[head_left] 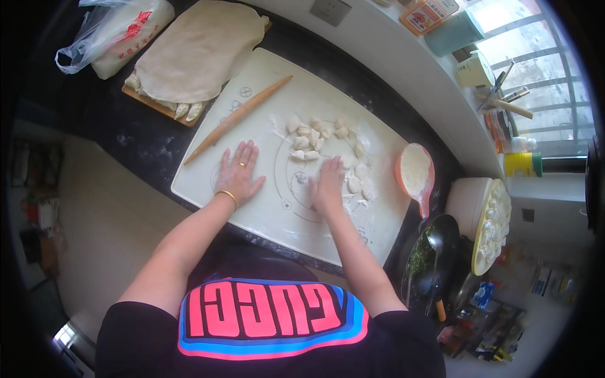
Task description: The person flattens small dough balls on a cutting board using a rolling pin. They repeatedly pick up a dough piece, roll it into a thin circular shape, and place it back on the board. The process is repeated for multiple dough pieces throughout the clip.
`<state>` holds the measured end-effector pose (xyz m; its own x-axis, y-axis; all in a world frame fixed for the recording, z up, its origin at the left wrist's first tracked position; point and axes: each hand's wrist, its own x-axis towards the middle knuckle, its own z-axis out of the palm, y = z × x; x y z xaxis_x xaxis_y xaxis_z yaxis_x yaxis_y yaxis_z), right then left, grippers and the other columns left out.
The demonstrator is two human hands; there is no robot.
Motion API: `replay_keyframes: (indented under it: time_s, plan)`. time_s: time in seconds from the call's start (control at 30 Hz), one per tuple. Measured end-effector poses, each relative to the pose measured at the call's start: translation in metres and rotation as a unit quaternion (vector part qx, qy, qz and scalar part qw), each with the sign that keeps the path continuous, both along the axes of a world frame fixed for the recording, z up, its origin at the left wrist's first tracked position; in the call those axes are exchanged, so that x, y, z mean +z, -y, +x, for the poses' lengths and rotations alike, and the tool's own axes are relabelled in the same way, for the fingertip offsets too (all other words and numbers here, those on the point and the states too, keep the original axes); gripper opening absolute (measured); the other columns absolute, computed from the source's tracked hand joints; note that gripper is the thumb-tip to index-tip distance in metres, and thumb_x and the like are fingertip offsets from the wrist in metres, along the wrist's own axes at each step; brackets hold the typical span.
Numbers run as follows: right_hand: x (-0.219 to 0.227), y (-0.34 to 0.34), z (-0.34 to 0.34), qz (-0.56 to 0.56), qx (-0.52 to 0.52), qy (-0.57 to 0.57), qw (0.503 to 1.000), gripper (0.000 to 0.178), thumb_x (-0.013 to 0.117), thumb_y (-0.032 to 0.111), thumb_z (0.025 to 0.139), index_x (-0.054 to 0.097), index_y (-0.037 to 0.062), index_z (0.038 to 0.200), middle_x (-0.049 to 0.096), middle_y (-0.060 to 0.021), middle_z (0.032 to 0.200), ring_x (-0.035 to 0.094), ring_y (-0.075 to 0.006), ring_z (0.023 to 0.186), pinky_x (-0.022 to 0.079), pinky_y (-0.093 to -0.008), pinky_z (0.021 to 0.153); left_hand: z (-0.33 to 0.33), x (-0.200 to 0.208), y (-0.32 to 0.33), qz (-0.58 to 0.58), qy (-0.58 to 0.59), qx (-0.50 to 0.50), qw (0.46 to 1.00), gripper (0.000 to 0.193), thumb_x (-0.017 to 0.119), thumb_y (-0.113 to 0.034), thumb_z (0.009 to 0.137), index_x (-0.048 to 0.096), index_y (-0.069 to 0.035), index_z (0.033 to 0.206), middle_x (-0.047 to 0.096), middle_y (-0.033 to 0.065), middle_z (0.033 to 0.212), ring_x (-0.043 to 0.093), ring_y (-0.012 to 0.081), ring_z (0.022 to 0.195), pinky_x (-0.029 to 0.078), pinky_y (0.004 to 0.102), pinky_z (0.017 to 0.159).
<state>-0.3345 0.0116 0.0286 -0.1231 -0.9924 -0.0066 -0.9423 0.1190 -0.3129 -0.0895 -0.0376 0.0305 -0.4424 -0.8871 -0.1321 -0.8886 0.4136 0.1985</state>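
Note:
My left hand lies flat with fingers spread on a white pastry mat, a ring and a gold bangle on it. It holds nothing. My right hand rests palm down on the mat, its fingers stretched toward small dough pieces. Whether a piece lies beneath the palm is hidden. Flattened dough pieces are just right of that hand, with loose flour around them. A tapered wooden rolling pin lies slanted across the mat, beyond my left hand.
A large dough sheet covers dumplings on a wooden board at the far left, beside a bagged white package. Right of the mat stand a pink-handled bowl of flour, a wok with chopped greens, and dumplings on a yellow-rimmed tray.

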Motion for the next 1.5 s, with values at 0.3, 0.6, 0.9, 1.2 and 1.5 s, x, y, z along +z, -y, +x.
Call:
replay_keyframes:
  time_s: [0.3, 0.6, 0.9, 1.2, 1.5]
  plan:
    - [0.017, 0.047, 0.002, -0.158, 0.126, 0.026, 0.979, 0.029, 0.062, 0.001, 0.072, 0.063, 0.0047, 0.1, 0.054, -0.017, 0.113, 0.051, -0.0354, 0.104, 0.041, -0.0431, 0.089, 0.002, 0.0, -0.003, -0.015, -0.016, -0.002, 1.0, 0.074, 0.044, -0.046, 0.088, 0.02, -0.005, 0.145, 0.016, 0.0093, 0.154, 0.012, 0.0236, 0.142, 0.008, 0.0479, 0.113]
    - [0.002, -0.002, -0.022, -0.12, -0.035, 0.168, 0.978, 0.031, 0.068, 0.008, 0.069, 0.064, 0.004, 0.099, 0.055, -0.0177, 0.108, 0.053, -0.0344, 0.101, 0.044, -0.0393, 0.084, 0.0, 0.0, -0.002, -0.004, -0.015, 0.003, 1.0, 0.075, 0.046, -0.044, 0.087, 0.02, -0.004, 0.145, 0.015, 0.0106, 0.153, 0.012, 0.0243, 0.142, 0.008, 0.0478, 0.113]
    - [0.004, 0.001, 0.007, -0.138, -0.168, 0.157, 0.963, 0.033, 0.074, 0.017, 0.069, 0.064, -0.0002, 0.095, 0.056, -0.0173, 0.098, 0.055, -0.0345, 0.09, 0.045, -0.041, 0.08, 0.001, -0.002, -0.002, -0.006, -0.014, -0.001, 1.0, 0.074, 0.045, -0.044, 0.088, 0.02, -0.004, 0.145, 0.015, 0.0096, 0.154, 0.011, 0.0236, 0.142, 0.007, 0.0476, 0.113]
    - [0.001, 0.004, -0.003, -0.114, -0.056, 0.137, 0.982, 0.031, 0.067, 0.007, 0.068, 0.062, 0.0003, 0.098, 0.059, -0.0158, 0.093, 0.055, -0.0342, 0.088, 0.045, -0.0407, 0.079, 0.001, -0.002, -0.002, -0.004, -0.017, 0.0, 1.0, 0.075, 0.046, -0.043, 0.088, 0.019, -0.004, 0.145, 0.014, 0.0095, 0.154, 0.011, 0.0236, 0.142, 0.007, 0.0472, 0.113]
    - [0.011, 0.007, -0.015, -0.035, 0.024, 0.162, 0.986, 0.038, 0.064, 0.004, 0.072, 0.059, 0.002, 0.11, 0.055, -0.0184, 0.114, 0.052, -0.0349, 0.104, 0.043, -0.0401, 0.089, 0.001, 0.0, -0.002, -0.004, -0.027, 0.001, 1.0, 0.075, 0.047, -0.043, 0.088, 0.02, -0.004, 0.145, 0.016, 0.0106, 0.153, 0.012, 0.0246, 0.142, 0.008, 0.0475, 0.113]
